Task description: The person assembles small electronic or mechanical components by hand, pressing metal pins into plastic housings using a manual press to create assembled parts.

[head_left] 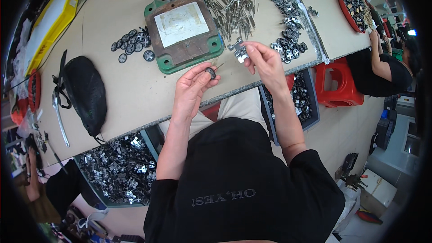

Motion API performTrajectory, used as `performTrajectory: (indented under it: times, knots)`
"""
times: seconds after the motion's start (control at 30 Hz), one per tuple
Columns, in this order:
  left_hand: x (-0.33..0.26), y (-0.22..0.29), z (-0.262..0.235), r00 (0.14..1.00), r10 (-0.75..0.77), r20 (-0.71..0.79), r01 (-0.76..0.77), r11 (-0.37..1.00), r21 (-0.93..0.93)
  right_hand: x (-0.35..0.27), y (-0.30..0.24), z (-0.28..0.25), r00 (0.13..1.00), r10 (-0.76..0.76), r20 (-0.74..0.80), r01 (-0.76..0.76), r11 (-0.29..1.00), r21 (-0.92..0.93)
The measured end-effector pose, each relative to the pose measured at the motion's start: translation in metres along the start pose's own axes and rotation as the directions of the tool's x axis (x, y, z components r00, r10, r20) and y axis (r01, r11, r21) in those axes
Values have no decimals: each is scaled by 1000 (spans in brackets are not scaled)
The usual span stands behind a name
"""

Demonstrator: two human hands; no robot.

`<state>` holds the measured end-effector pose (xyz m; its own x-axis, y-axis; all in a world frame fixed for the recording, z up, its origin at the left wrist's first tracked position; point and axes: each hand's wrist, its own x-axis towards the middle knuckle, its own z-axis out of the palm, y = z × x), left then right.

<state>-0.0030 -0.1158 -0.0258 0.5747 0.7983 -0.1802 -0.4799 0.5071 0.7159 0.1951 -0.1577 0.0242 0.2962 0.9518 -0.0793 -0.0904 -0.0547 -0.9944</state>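
Between its thumb and fingers my left hand (189,89) pinches a small black toy wheel (209,73), from which a thin metal axle (219,67) sticks out to the right. My right hand (266,63) grips a small silver-grey plastic part (237,51), shaped like a toy car chassis, by its right side. The two pieces are apart, over the table's near edge. Just beyond them stands a green and brown metal press base (180,69) with a white sheet (182,24) on top. Loose metal axles (234,11) are strewn to its right.
Wheels lie in a group (130,42) left of the press and another (288,50) at right, below piled grey parts (285,2). A black pouch (84,92) is at left. Filled bins (150,146) stand below the table. A red stool (338,83) and a co-worker (382,74) are at right.
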Motion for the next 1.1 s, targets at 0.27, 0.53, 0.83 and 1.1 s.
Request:
performTrajectory:
  times: [0.27, 0.53, 0.83, 1.1]
  knots:
    - [-2, 0, 2, 1000, -11, -11, 11, 1000, 2, -8, 9, 9, 998, -9, 66, 9, 1000, 3]
    - [-3, -1, 3, 1000, -1, -14, 1, 1000, 12, -11, 4, 16, 992, -124, 23, 126, 984, -123]
    - [-3, -3, 4, 999, 15, -50, -13, 1000, 25, -9, 5, 15, 981, -187, 52, 193, 966, -175]
    - [-3, -7, 8, 986, 93, -135, -82, 993, 81, -13, 10, 18, 999, -36, 24, 35, 999, 16]
